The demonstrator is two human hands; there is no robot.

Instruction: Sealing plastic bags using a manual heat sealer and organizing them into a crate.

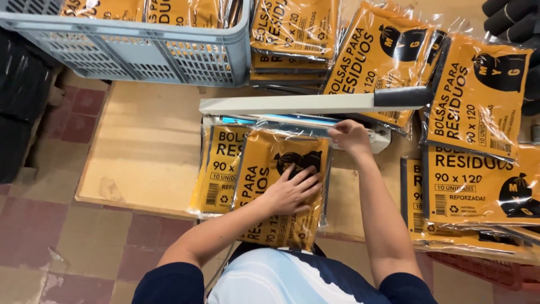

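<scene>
Orange flat plastic-wrapped packet of black bags (pixel 281 188) lies on the wooden board (pixel 146 141), its clear top edge at the white heat sealer bar (pixel 292 125).
Left hand (pixel 292 191) presses flat and open on it; right hand (pixel 350 137) pinches the glossy film at the sealing strip. Slippery, wrinkled film could slide or crease and seal crooked, and the fingers sit close under the raised arm with its black handle (pixel 402 97). 1 similar packet (pixel 218 169) lies beside it; further stacks (pixel 478 163) and a grey slotted crate (pixel 140 56) stand around.
</scene>
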